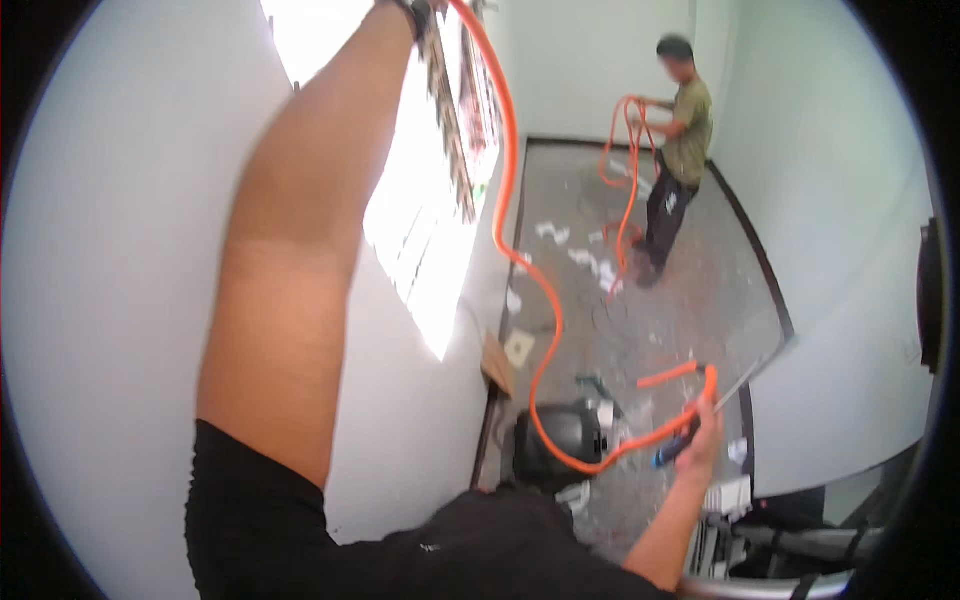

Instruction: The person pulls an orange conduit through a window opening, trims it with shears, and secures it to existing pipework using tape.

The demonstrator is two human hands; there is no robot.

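Observation:
My left arm reaches up to the top edge, with a dark band at the wrist; only a sliver of my left hand [437, 4] shows, and its fingers are cut off. Right beside it, an orange flexible tube [508, 150] leaves the picture at the top. The tube hangs down in a loose curve and rises to my right hand [704, 440] at the lower right. That hand is closed around a long screwdriver [676, 446] with a black and blue handle, its thin shaft pointing up and right. The tube lies against the same hand, and its end bends back left.
A person [686, 130] stands farther off, holding more orange tube [630, 150] in loops. Below me are a black case [553, 440] and a cardboard piece [498, 365]. White scraps [597, 268] litter the floor. A bright window [410, 240] opens the left wall; metal rails [800, 540] stand lower right.

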